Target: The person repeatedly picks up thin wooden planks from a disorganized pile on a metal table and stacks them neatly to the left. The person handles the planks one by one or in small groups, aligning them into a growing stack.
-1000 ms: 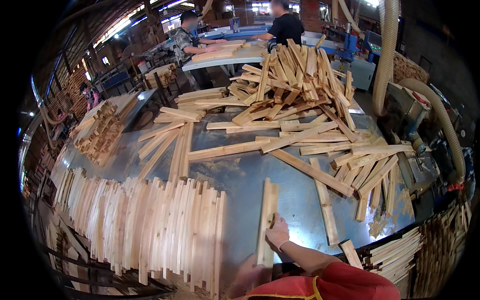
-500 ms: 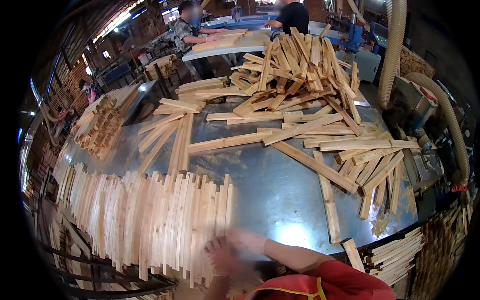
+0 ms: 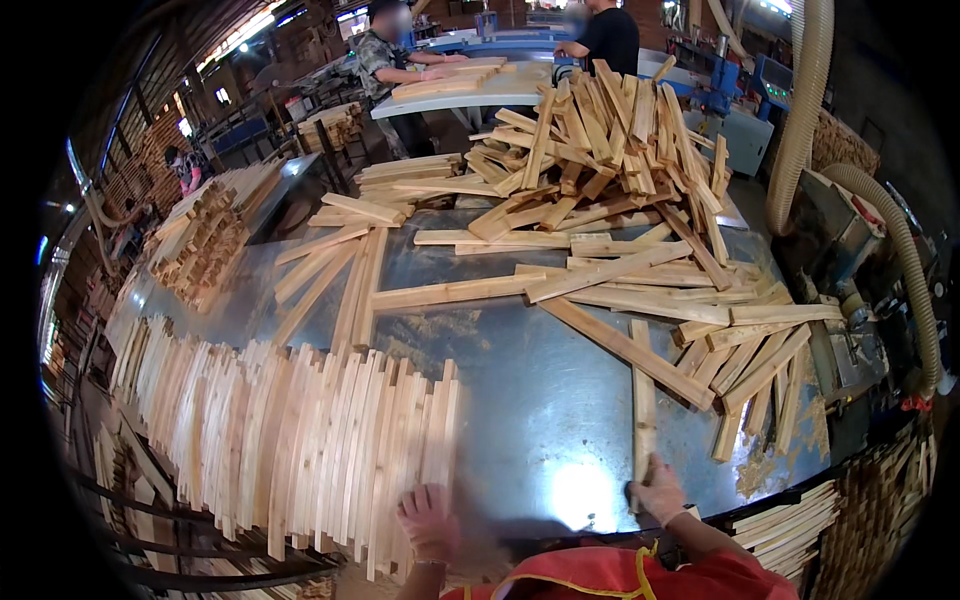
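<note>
My right hand (image 3: 659, 496), in a pale glove, grips the near end of a wooden strip (image 3: 642, 400) that lies lengthwise on the metal table. Its thumb and fingers close around the wood. At the right end of a long row of wooden strips (image 3: 320, 440), my left hand (image 3: 428, 522) rests against the near ends with its fingers apart. The strips in this row stand side by side, their near ends uneven along the table edge. The rightmost strip is blurred.
A jumbled heap of wooden strips (image 3: 600, 150) covers the table's far side, with loose strips (image 3: 755, 350) spilling right. A stack (image 3: 205, 245) stands at the far left. Two people work at a white table (image 3: 455, 97) beyond. A ribbed hose (image 3: 800, 130) hangs at the right.
My right hand has left the row beside my left hand, moved right and taken hold of the lone strip, whose near end has shifted left. My left hand stays by the row.
</note>
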The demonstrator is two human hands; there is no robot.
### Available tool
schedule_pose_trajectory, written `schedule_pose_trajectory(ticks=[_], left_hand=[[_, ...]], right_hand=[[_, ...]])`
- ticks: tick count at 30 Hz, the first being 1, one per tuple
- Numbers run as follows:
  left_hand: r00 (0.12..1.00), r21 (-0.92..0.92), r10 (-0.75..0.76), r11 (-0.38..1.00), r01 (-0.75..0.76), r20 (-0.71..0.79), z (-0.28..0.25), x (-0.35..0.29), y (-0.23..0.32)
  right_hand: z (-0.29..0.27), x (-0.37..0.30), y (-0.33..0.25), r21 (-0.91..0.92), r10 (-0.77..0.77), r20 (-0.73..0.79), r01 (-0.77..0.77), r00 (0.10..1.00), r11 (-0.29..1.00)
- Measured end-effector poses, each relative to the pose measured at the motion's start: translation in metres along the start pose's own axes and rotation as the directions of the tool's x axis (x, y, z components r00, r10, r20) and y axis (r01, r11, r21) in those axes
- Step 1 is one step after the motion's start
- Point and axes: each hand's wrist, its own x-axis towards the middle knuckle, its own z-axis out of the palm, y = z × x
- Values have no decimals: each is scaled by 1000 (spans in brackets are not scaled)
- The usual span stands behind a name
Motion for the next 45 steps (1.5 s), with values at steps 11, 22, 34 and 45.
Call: schedule_pose_trajectory(ticks=[11, 22, 34, 45], left_hand=[[955, -76, 103, 989, -128, -277, 43, -1, -27], [937, -108, 341, 931, -348, -73, 2, 43, 40], [873, 145, 475, 877, -458, -113, 21, 56, 76], [927, -306, 295, 927, -219, 230, 35, 100, 123]], right_hand=[[175, -32, -130, 900, -97, 102, -51, 990, 433], [199, -78, -154, 390, -484, 499, 313, 718, 866], [20, -107, 181, -248, 184, -358, -283, 915, 926], [-100, -37, 29, -65, 126, 156, -117, 980, 991]])
